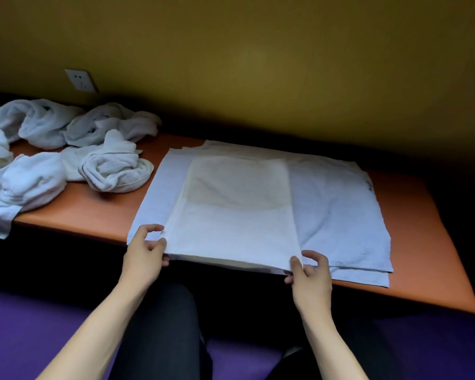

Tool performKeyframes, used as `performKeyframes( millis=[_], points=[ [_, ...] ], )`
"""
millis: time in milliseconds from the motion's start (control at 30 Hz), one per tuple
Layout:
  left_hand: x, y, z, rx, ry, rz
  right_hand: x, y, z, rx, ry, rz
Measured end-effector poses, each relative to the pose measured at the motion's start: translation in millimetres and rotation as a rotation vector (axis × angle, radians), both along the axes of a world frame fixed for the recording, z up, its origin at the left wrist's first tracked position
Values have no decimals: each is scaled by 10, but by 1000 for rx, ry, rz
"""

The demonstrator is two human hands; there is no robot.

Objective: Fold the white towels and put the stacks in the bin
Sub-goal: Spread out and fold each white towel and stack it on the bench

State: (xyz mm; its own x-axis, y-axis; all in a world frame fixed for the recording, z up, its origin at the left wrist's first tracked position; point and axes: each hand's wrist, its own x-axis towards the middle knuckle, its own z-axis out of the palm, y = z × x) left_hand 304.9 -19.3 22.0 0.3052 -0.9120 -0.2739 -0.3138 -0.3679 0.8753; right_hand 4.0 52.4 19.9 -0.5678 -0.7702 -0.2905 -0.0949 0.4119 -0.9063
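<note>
A: What have your hands got?

B: Your left hand (144,252) and right hand (310,275) each pinch a near corner of the folded white towel (236,215), thumbs on top, fingers curled beneath.

A: Where does it lie?

B: On a wider spread towel (337,215) on the orange table (93,212); crumpled towels (66,149) sit at your left.

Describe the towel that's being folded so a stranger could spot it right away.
On the orange table, right of the crumpled towel heap, flat towels are spread. The folded towel lies on top; unlike its neighbours, its near corners are pinched by the left hand and right hand.
</note>
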Motion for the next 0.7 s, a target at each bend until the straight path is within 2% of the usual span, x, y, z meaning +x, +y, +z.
performKeyframes(
  millis=[133,267,367,500,633,700],
  points=[
    [-9,375,67,-15,147,-3,-57,356,80,-71,-62,1],
    [-41,591,40,41,377,108,-147,518,42,-85,-161,-30],
    [-30,654,9,37,433,81,-198,498,111,-151,-230,25],
    [-30,598,-40,-38,284,-35,-317,261,67,-157,-84,85],
    [-45,347,-61,-115,147,-4,-445,-215,-13,-190,75,65],
    [-50,155,-61,-139,-35,-4,-486,-484,-12,-207,191,86]
  ],
)
